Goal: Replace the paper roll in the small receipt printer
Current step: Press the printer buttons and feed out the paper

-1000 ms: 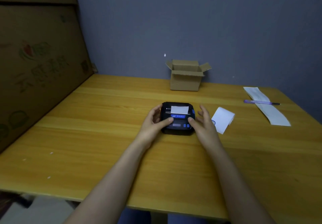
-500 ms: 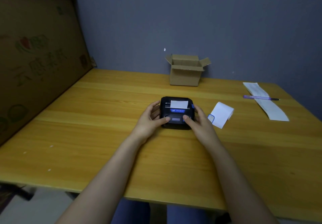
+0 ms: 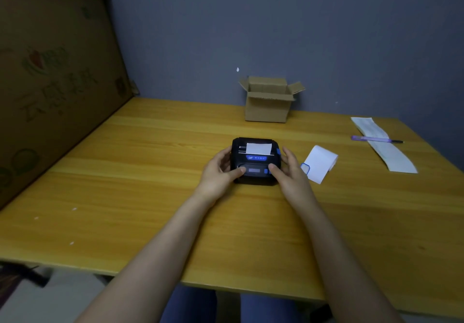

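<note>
A small black receipt printer (image 3: 255, 158) with blue buttons sits in the middle of the wooden table (image 3: 140, 197), lid down, with a short white paper tab (image 3: 258, 148) sticking out of its slot. My left hand (image 3: 218, 174) cups its left side, thumb on the front panel. My right hand (image 3: 288, 172) cups the right side, thumb by the blue button. A white paper roll (image 3: 320, 163) with a blue core lies just right of my right hand.
An open cardboard box (image 3: 268, 101) stands at the table's back edge by the grey wall. A long white paper strip (image 3: 384, 144) with a purple pen (image 3: 371, 138) across it lies at the far right. A large cardboard sheet (image 3: 50, 84) leans on the left.
Both hands have closed in around the printer's sides, my right hand coming in from the right. The camera view has shifted a little; the printer stays in place.
</note>
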